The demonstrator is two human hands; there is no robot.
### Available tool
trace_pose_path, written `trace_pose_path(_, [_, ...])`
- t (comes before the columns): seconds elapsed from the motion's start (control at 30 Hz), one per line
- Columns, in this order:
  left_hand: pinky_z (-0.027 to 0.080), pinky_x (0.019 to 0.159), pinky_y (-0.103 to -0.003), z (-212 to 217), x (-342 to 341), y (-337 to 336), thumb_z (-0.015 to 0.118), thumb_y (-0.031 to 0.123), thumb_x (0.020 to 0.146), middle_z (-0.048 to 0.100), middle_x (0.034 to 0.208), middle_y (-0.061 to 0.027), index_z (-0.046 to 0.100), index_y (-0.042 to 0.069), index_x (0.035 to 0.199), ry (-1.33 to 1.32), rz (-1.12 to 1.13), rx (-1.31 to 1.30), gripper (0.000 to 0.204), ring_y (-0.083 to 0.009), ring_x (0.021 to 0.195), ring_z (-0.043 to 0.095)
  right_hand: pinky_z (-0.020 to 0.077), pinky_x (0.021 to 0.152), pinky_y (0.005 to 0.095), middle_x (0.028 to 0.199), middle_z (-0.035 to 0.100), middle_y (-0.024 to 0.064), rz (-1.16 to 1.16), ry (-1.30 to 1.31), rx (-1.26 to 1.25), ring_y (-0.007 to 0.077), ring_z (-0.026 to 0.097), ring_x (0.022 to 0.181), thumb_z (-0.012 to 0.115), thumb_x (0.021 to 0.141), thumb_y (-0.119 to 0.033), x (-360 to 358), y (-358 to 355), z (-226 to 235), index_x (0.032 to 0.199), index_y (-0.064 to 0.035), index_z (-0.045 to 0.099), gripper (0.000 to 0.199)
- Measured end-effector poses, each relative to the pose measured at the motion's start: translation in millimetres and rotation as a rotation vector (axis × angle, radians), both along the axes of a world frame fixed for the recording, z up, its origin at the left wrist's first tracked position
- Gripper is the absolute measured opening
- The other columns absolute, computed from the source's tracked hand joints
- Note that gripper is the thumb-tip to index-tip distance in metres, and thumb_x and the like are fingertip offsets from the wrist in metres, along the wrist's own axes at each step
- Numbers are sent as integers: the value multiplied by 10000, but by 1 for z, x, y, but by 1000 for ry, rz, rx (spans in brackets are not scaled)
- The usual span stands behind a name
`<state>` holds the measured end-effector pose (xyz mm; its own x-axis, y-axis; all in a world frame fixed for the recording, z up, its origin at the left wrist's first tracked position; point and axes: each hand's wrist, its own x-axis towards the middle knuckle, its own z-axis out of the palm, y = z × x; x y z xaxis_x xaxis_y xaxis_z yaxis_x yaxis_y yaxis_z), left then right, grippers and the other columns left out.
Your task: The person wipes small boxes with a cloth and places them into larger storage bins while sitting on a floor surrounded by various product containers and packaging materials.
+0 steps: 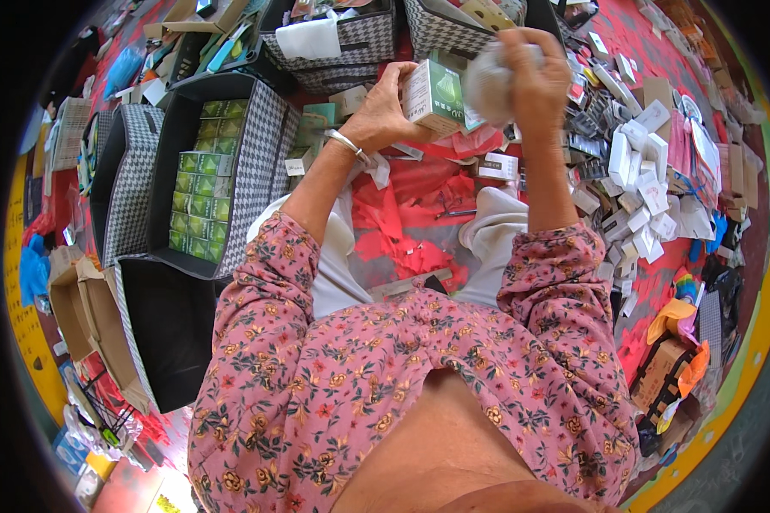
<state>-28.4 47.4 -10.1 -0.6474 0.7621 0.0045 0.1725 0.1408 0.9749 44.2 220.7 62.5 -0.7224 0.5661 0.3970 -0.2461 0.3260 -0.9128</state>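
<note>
My left hand [380,118] grips a green and white carton [432,98] by its left side, holding it up in front of me. A white bracelet [348,145] circles that wrist. Close to the carton's right side, my right hand [541,81] is closed round a pale grey rounded bundle [488,85]. Motion blurs the bundle, and I cannot tell what it is made of. Left of my arm stands a houndstooth fabric storage bin [261,162], with several similar green cartons [204,205] stacked in rows inside.
More houndstooth bins [329,51] stand ahead. A black-lined bin [167,329] and an opened brown cardboard box [94,321] lie at the left. Small white boxes [637,162] are heaped at the right. Torn red sheeting [402,205] covers the floor between my knees.
</note>
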Motion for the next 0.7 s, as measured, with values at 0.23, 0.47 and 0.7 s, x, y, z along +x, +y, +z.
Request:
trace_pose_path(0.23, [344,948,-296,-2,17,4,801,135,466,480,1120,-99,337,8,1214,-237,-239,170,889,-194,1066,467,454,618,344,732,606,136,-76,-250,606,281,593,668,624,771,-294,-10,4,-40,799,-35,620,261])
trace_pose_path(0.47, [287,997,-287,7,7,4,809,84,427,413,1206,-80,300,6,1248,-349,-186,230,969,-178,1150,394,464,627,350,699,621,148,-361,-345,553,287,609,653,640,748,-375,-9,40,-52,796,-25,637,353])
trace_pose_path(0.7, [375,935,-297,-19,3,5,794,57,476,470,1142,-90,356,15,1214,-143,-23,22,859,-170,1045,482,458,585,315,713,601,108,132,-252,401,223,584,630,624,764,-323,-10,-15,-33,800,-61,636,265])
